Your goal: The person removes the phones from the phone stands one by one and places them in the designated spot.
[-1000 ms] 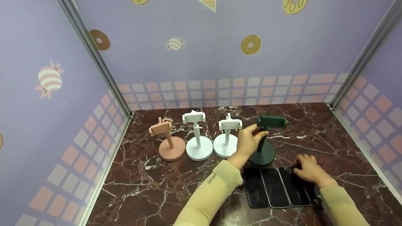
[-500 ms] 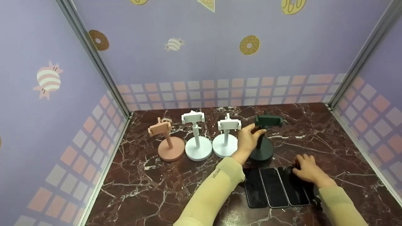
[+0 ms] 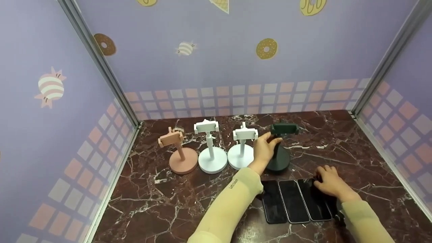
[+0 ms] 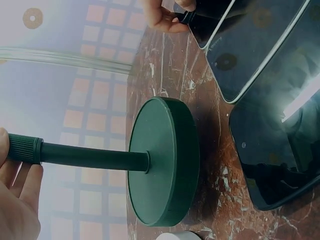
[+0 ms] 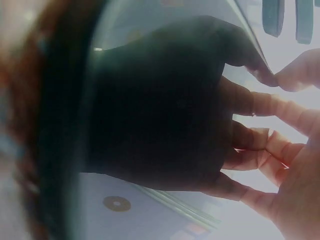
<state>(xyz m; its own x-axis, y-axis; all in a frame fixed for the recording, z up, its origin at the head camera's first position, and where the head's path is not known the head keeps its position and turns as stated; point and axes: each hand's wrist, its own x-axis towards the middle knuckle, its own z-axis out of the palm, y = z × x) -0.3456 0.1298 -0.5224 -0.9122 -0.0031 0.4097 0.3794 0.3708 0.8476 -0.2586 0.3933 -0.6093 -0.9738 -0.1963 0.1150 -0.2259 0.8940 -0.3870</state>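
Observation:
My left hand (image 3: 264, 148) grips the post of a dark green phone stand (image 3: 284, 128), just under its clamp. In the left wrist view the round base (image 4: 157, 165) appears at the marble tabletop, and curled fingers hold the ribbed collar (image 4: 24, 148) of the post. Three black phones lie side by side: a left phone (image 3: 275, 206), a middle phone (image 3: 294, 200) and a right phone (image 3: 314, 204). My right hand (image 3: 331, 182) rests at the far end of the right one. The right wrist view shows its loosely bent fingers touching glossy dark glass (image 5: 155, 115).
Left of the green stand stand a white phone stand (image 3: 245, 135), a taller white stand (image 3: 207, 127) and a pink stand (image 3: 183, 161), in a row. Patterned panels (image 3: 216, 60) enclose the marble table (image 3: 141, 202) at the back and both sides.
My left hand has shifted the green stand a little left and back, nearer the white stand beside it. The phones and my right hand stay in place.

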